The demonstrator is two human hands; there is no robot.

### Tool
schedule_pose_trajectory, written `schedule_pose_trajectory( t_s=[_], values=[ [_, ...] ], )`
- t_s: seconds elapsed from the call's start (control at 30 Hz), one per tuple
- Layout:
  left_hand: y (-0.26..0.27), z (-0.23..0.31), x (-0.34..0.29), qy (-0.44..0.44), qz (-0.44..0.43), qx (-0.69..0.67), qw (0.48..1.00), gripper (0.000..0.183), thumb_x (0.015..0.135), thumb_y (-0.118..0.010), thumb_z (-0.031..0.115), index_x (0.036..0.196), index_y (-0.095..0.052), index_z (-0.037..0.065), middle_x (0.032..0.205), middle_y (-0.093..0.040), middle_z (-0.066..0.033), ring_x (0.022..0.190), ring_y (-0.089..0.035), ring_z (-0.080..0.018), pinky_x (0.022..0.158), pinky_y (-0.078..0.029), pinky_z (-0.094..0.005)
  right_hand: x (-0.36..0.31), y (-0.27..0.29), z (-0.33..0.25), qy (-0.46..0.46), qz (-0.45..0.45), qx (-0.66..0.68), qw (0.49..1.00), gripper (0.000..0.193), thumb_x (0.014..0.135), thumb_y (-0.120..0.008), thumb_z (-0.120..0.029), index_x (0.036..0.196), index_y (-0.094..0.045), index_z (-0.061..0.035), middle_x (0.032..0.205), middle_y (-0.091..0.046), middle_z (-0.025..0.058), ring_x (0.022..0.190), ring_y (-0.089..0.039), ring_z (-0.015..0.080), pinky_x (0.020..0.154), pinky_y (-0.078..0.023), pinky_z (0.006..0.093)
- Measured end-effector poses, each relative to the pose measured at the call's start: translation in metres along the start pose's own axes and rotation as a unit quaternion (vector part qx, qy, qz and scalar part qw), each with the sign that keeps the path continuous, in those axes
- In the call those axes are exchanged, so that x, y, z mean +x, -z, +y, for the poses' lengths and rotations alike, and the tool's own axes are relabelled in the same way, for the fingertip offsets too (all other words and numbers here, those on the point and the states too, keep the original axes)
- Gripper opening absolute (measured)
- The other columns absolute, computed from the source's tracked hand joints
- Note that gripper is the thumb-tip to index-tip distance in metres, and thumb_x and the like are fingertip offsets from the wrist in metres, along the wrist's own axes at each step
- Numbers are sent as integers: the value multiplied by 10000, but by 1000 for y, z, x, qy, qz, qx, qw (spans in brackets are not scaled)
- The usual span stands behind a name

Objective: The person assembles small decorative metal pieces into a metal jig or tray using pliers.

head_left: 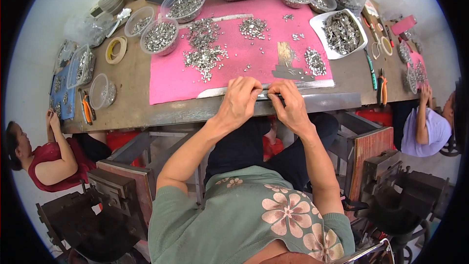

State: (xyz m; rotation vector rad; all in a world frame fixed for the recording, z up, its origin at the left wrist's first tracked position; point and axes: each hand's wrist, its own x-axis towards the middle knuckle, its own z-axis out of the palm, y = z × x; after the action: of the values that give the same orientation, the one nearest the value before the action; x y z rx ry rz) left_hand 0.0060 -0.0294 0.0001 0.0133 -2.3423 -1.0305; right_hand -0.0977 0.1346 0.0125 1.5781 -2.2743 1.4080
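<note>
Pink mat | left hand, right hand: curled — can't tell if pinching | silvery pieces: likely light, stiff — grip by edges

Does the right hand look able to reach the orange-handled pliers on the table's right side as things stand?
Probably yes: the orange-handled pliers lie uncovered with nothing tall between, though the right hand looks busy at the table's front edge.

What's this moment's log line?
left hand, right hand: close together by pink mat | grip: unclear | silvery pieces: piled on mat
</note>
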Motion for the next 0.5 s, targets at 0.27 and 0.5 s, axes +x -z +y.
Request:
schedule_pose_trajectory(
  t_s=[0.27, 0.5],
  values=[
    [-5, 5, -3, -27, -4, 34, 999, 139, 869, -688, 25, 988, -616, 41, 948, -649, -90, 942, -614, -294, 867, -422, -409, -4, 2, -2, 37, -6, -70, 997, 170, 828, -706, 31, 989, -676, -15, 986, -663, 109, 926, -624, 302, 826, -470, 401],
    [-8, 7, -4, -46, -1, 54, 997, 154, 845, -699, 19, 973, -618, 50, 937, -644, -85, 936, -612, -292, 872, -425, -412, -27, 0, 24, -168, 152, 95, 969, 102, 925, -688, -18, 1021, -698, 14, 944, -695, 105, 855, -666, 196, 768, -512, 299]
  ],
)
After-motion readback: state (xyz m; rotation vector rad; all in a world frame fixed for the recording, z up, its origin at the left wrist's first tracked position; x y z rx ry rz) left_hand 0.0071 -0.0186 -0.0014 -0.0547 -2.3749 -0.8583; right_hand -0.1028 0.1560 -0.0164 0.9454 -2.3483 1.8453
